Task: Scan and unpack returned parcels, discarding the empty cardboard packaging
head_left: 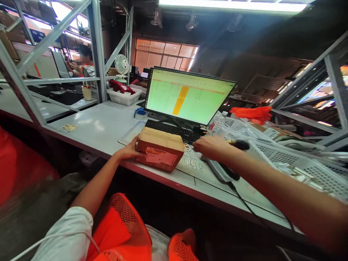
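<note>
Cardboard box (160, 149) (oblong, taped): left hand (130, 149) grips one end.

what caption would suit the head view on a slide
Left hand holding a taped cardboard box before a keyboard and lit monitor, right hand curled nearby.

A white fan (121, 64) is seen behind a white basket (123, 99), in which red items (121, 87) are held. A cup (87, 94) is noted near a metal upright (98, 54). Orange cloth (251, 113) is observed at right.
</note>
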Available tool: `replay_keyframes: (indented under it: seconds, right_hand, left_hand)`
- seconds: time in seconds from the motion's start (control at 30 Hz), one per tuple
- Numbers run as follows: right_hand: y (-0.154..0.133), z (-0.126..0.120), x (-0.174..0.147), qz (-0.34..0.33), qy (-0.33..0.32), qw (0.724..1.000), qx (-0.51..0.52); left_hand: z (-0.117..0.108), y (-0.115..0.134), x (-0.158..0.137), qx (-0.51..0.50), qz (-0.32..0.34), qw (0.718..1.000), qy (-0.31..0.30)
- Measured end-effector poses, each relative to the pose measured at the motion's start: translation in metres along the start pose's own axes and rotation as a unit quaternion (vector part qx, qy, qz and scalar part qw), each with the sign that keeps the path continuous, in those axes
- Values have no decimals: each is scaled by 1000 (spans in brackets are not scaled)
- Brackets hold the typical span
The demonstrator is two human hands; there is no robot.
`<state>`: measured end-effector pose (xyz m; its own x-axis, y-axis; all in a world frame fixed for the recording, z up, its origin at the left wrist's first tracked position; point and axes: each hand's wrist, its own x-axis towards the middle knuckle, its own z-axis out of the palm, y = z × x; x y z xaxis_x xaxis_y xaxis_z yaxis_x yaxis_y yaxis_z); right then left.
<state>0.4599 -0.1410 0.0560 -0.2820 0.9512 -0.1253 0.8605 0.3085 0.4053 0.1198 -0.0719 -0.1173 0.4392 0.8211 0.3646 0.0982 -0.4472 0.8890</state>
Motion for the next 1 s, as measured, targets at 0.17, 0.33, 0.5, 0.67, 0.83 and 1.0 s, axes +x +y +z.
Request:
replay_keyframes:
  seconds: [0.17,0.33,0.5,0.67,0.83,1.0]
  right_hand:
    - [-8,80,-9,98,-3,990,98]
    - [-35,126,14,128,17,978,161]
    - [-21,106,29,100,88,966,221]
    - [-25,42,47,7,288,876,386]
    - [-55,0,65,-71,198,932,295]
    - [-64,-15,75,-55,163,969,175]
  left_hand:
    - [25,83,-13,275,161,938,136]
    - [80,96,-7,448,164,864,159]
    - [88,66,6,485,195,830,195]
    - [83,66,6,489,220,819,206]
    - [84,71,4,488,214,820,208]
    - [86,72,1,486,211,822,208]
